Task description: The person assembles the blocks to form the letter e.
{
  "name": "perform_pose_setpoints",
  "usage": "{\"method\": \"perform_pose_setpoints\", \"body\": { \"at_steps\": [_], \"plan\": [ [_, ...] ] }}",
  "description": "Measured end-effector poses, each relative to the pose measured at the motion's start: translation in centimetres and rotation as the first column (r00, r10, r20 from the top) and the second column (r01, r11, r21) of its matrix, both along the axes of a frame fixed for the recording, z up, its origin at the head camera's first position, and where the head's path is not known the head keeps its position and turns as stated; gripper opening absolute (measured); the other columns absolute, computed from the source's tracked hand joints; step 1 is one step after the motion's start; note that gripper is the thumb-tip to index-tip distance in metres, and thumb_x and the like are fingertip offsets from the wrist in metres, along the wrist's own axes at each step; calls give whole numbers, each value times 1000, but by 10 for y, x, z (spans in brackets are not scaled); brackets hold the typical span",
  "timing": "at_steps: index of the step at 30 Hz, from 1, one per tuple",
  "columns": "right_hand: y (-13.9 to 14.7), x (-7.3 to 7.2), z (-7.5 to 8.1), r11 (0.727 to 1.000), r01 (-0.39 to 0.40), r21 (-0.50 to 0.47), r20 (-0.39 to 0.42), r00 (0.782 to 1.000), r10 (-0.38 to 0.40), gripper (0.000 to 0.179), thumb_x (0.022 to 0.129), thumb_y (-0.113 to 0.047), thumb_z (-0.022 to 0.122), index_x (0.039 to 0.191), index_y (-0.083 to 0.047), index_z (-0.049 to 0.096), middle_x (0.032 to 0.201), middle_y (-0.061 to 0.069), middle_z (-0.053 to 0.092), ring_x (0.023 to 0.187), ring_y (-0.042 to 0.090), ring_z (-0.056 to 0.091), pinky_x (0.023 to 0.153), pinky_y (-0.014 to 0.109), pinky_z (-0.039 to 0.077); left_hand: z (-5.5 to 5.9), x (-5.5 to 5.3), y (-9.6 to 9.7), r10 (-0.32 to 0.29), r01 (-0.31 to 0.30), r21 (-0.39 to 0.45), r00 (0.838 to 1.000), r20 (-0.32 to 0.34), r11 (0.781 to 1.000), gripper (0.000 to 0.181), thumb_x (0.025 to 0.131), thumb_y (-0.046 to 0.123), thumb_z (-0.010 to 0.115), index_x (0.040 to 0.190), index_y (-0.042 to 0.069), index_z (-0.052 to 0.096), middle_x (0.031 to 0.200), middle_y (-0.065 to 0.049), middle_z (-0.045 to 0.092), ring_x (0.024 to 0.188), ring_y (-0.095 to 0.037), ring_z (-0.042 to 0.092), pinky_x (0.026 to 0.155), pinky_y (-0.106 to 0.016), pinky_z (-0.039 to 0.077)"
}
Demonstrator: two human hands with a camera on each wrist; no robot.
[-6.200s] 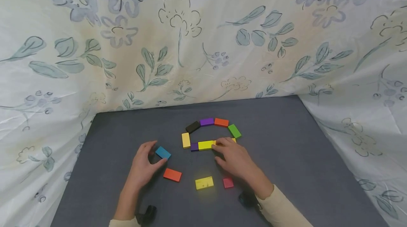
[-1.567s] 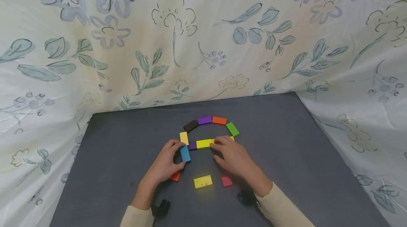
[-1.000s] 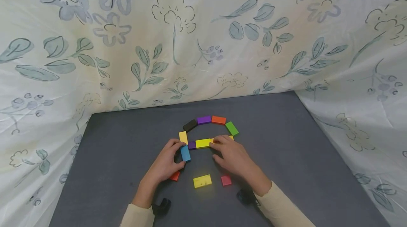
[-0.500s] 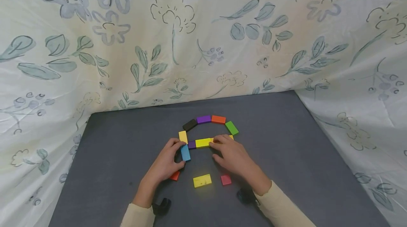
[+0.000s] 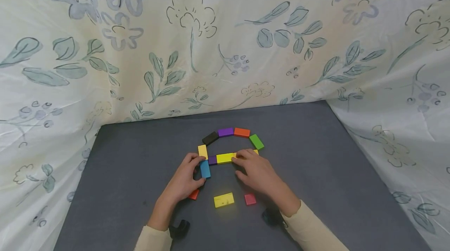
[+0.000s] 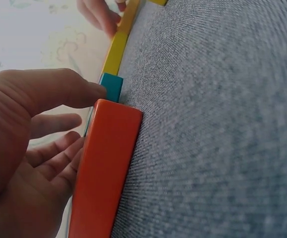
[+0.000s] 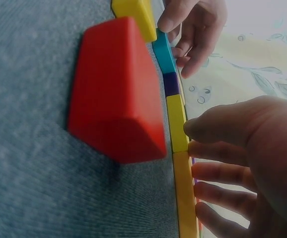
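My left hand (image 5: 181, 180) pinches a blue block (image 5: 205, 169) by its ends, thumb at the near end and index finger at the far end. That block lies just below a pale yellow block (image 5: 202, 152), beside a short dark purple block (image 5: 212, 160). My right hand (image 5: 260, 173) rests at a straight row, fingers loosely bent by a bright yellow block (image 5: 225, 158) and an orange block (image 7: 184, 193), partly covering them. Under the left hand, an orange-red block (image 5: 194, 194) is half hidden in the head view; the left wrist view shows it large.
Black (image 5: 210, 138), violet (image 5: 225, 132), orange-red (image 5: 241, 132) and green (image 5: 256, 141) blocks form an arch beyond the row. Nearer lie a loose yellow block (image 5: 224, 200) and a small red block (image 5: 250, 199). Floral cloth (image 5: 225, 48) hangs around the dark table (image 5: 116, 188).
Since the earliest frame, my left hand has taken hold of the blue block, moved it right and turned it against the pale yellow block. During the last second both hands stay nearly still.
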State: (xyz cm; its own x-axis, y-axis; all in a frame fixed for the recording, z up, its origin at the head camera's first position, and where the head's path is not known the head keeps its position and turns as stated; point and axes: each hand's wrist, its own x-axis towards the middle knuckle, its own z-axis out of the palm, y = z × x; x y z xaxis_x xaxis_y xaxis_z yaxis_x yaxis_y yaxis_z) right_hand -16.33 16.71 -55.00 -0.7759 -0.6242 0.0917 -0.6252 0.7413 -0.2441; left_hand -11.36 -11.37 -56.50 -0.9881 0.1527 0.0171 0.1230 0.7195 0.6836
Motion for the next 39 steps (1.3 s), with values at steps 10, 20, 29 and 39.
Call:
{"method": "perform_pose_setpoints", "body": {
  "at_steps": [10,20,29,39],
  "plan": [
    [-1,1,1,1000,2,-2,3,1000,-2,48,97,-32,84,142,-16,75,140,1,64,130,21,55,94,43,60,1,7,-6,48,-48,14,999,-18,999,68,90,20,90,151,8,62,148,-11,50,121,-29,57,103,-51,53],
    [-1,1,0,1000,0,-10,-8,1000,0,47,97,-31,83,142,-17,75,140,1,64,130,21,55,93,43,60,10,33,-19,124,-121,48,991,-54,991,74,89,27,92,154,14,60,148,-8,49,132,-31,54,110,-58,50],
    [0,2,1,1000,3,-16,-4,1000,-3,47,97,-31,84,141,-17,75,139,0,64,128,20,56,92,42,61,18,56,-25,202,-199,47,976,-83,979,79,88,27,94,156,10,56,150,-11,46,130,-34,54,104,-59,53],
    [1,3,1,1000,-5,-23,-5,1000,4,47,97,-31,84,142,-17,75,139,0,64,128,20,56,91,44,61,14,77,-23,311,-311,57,950,-3,949,85,90,34,92,160,9,51,152,-15,42,133,-38,50,107,-62,49]
  ]
}}
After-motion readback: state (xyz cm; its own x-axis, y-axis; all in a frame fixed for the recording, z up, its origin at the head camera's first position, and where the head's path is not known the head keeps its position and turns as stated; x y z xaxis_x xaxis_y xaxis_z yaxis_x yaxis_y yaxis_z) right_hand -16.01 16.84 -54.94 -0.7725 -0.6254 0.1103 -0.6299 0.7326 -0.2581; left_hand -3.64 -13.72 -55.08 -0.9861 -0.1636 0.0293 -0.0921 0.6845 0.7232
